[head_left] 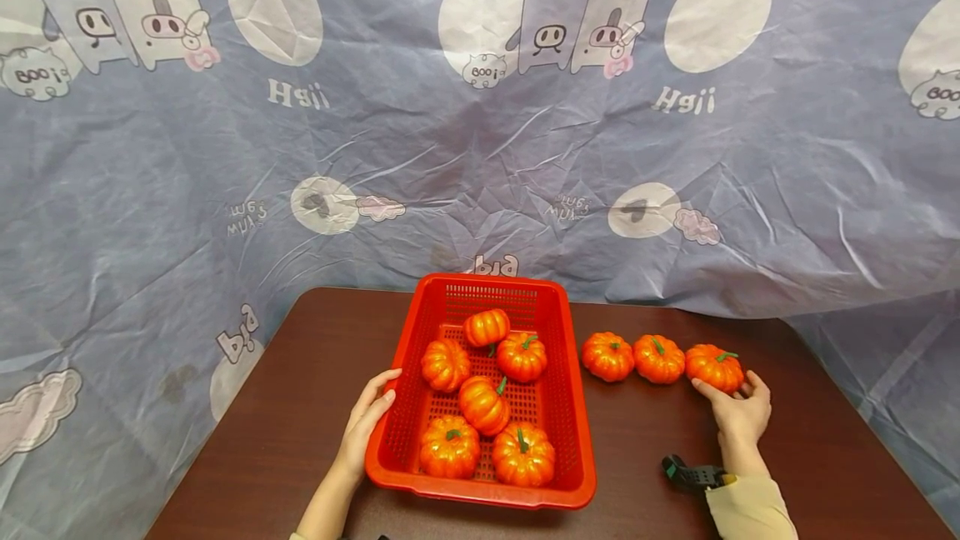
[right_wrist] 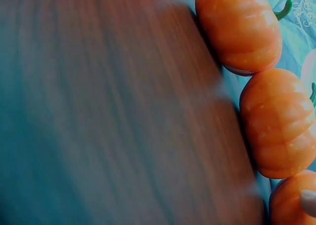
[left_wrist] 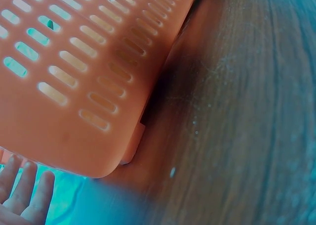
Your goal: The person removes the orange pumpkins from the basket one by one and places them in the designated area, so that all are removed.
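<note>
A red plastic basket (head_left: 581, 440) with slotted walls holds several small orange pumpkins with green stems, among them one pumpkin (head_left: 484, 405) near its middle. Against the basket's left side rests my left hand (head_left: 363, 423), its fingers fairly straight at the rim; they also show beside the slotted wall in the left wrist view. To the right of the basket, three pumpkins sit in a row on the table. My right hand (head_left: 741, 413) grips the rightmost pumpkin (head_left: 712, 365), thumb in front and fingers on its right. A fingertip touches that pumpkin in the right wrist view.
The dark brown wooden table (head_left: 300, 390) carries everything. Left of the held pumpkin are the middle pumpkin (head_left: 658, 359) and the one nearest the basket (head_left: 607, 357). A bluish-grey printed cloth (head_left: 480, 157) hangs behind the table and along its sides.
</note>
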### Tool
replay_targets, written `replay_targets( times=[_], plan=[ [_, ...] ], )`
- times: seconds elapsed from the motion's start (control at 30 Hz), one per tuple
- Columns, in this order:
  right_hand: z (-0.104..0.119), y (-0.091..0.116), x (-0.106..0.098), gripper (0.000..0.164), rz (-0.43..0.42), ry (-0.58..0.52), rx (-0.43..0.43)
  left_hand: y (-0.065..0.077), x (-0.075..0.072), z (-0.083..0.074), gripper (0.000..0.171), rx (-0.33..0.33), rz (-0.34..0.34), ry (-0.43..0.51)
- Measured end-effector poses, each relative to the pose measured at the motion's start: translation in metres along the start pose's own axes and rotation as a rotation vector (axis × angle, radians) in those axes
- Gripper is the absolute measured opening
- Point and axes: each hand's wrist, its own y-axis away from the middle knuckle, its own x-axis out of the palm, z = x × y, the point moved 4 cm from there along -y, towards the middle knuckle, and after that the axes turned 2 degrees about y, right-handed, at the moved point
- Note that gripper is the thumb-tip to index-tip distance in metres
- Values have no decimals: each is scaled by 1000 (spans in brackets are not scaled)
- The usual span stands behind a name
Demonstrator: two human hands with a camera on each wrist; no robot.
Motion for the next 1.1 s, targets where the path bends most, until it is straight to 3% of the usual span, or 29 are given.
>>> replay_targets(
  times=[0.13,0.43,0.57,0.77,0.97,1.1],
  plan=[
    [-2,-1,2,95,-6,-63,14,0,0,0,37,-3,3,-1],
    [-5,-6,3,95,32,-95,31,0,0,0,37,1,6,0],
    [0,-4,1,94,18,-50,-7,0,0,0,37,-1,6,2],
    [21,5,-1,84,-28,46,-77,0,0,1,37,-1,2,0],
    [56,21,6,79,-11,-28,-124,-1,0,1,37,-2,-1,-4],
    [81,34,15,78,47,-109,-130,0,0,1,37,-6,-3,-4]
  ],
)
